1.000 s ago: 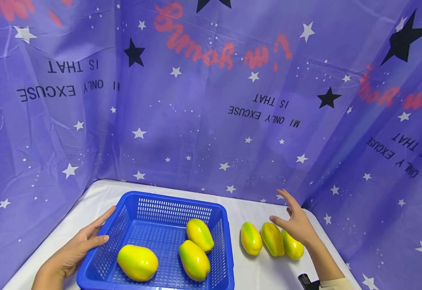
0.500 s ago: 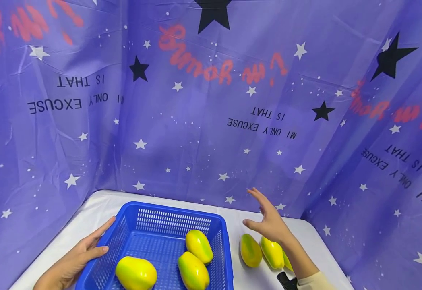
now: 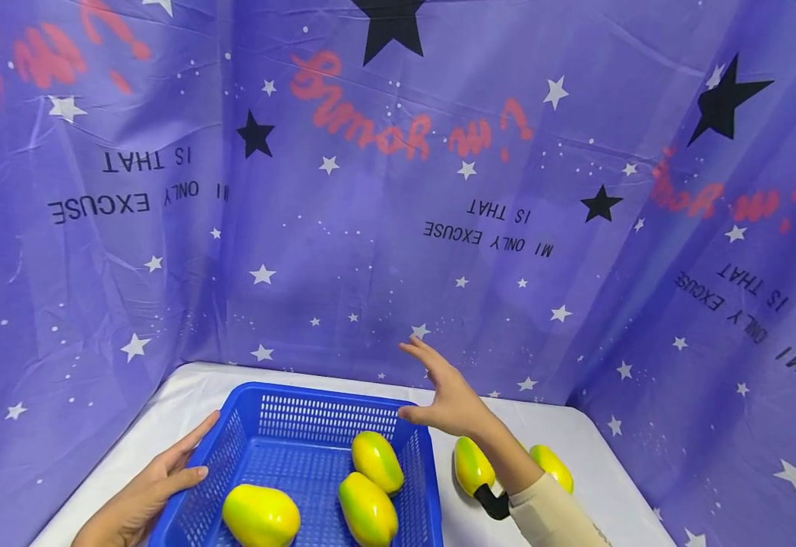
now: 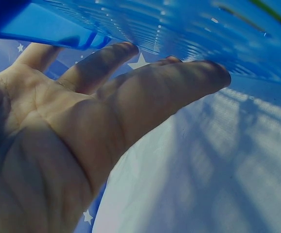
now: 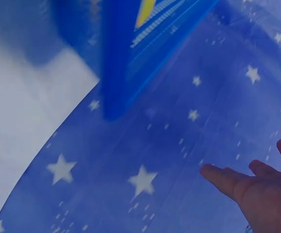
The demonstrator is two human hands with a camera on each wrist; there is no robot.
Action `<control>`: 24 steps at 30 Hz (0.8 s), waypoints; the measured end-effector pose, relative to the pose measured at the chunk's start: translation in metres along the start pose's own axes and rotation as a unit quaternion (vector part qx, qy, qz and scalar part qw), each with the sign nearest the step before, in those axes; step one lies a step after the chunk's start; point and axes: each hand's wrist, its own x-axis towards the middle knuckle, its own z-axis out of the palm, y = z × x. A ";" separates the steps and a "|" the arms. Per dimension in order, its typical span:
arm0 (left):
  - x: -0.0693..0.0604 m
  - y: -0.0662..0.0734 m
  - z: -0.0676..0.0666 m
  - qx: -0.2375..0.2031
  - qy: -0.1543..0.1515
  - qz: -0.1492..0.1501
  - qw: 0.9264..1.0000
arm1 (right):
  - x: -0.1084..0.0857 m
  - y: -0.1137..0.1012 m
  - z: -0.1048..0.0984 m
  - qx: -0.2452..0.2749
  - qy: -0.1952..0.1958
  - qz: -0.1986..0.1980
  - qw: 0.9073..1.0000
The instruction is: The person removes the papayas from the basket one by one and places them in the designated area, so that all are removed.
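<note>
A blue plastic basket (image 3: 330, 395) with slotted walls stands on the white table. Inside it lie three glossy yellow-green mango-like fruits: one at left (image 3: 261, 515), two touching at right (image 3: 377, 462), (image 3: 367, 509). My left hand (image 3: 148, 486) lies along the basket's left side. In the left wrist view that hand's fingers (image 4: 174, 87) are straight against the slotted wall. My right hand (image 3: 446, 395), fingers spread and holding nothing, hovers by the basket's far right corner. Beneath my right forearm, more such fruit lies on the table (image 3: 507, 422); the arm partly covers it.
Right of the basket are a yellow-green fruit (image 3: 473, 465) and another further right (image 3: 552, 466). A black device (image 3: 492, 503) sits at my right wrist. Purple star-printed curtain (image 3: 371, 228) encloses the table's back and sides.
My right hand has swept left from above the loose fruits to the basket's far right corner, staying empty. The left hand keeps its place on the basket; the head view has tilted slightly.
</note>
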 end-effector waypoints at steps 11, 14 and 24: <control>0.003 -0.001 -0.006 -0.061 -0.061 0.000 0.996 | 0.036 -0.049 0.047 -0.032 -0.077 -0.057 0.995; 0.002 0.001 -0.005 -0.066 -0.057 -0.011 0.996 | 0.043 -0.057 0.058 -0.028 -0.098 -0.063 0.993; 0.001 0.000 -0.006 -0.088 -0.065 -0.014 0.994 | 0.058 -0.076 0.096 -0.038 -0.150 -0.078 0.985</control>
